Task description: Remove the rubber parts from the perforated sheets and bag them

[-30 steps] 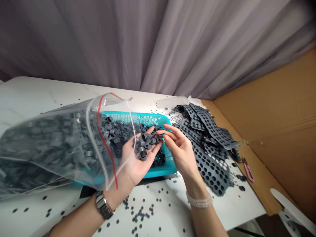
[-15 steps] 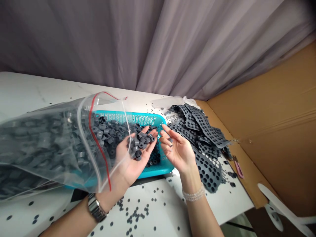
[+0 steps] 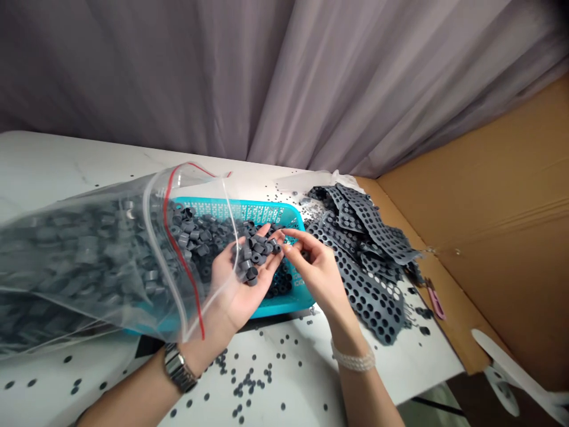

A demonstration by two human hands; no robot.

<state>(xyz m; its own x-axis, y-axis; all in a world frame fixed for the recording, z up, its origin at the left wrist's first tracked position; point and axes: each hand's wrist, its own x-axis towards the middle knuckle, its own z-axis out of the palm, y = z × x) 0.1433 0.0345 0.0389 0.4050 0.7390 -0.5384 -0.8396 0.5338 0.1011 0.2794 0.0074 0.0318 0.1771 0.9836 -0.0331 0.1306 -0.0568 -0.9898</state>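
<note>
My left hand (image 3: 233,281) is palm up with a heap of small grey rubber caps (image 3: 258,252) cupped in it. Its wrist and palm lie partly behind the open mouth of a clear zip bag (image 3: 89,255) full of similar caps. My right hand (image 3: 313,264) meets the left fingertips, thumb and index finger closed in a pinch at a cap on the edge of the heap. Something dark also shows between its curled fingers. Beneath both hands stands a turquoise plastic basket (image 3: 293,305) holding many more loose caps.
Perforated dark rubber sheets (image 3: 377,308) lie piled right of the basket. Pink-handled scissors (image 3: 435,302) rest near the cardboard wall (image 3: 498,225). Small dark discs (image 3: 251,382) are scattered across the white table (image 3: 306,379). A grey curtain (image 3: 249,77) hangs behind.
My right hand has turned over and moved left to the cap heap, its fingers going from loosely spread to a pinch. My left hand stays cupped under the caps.
</note>
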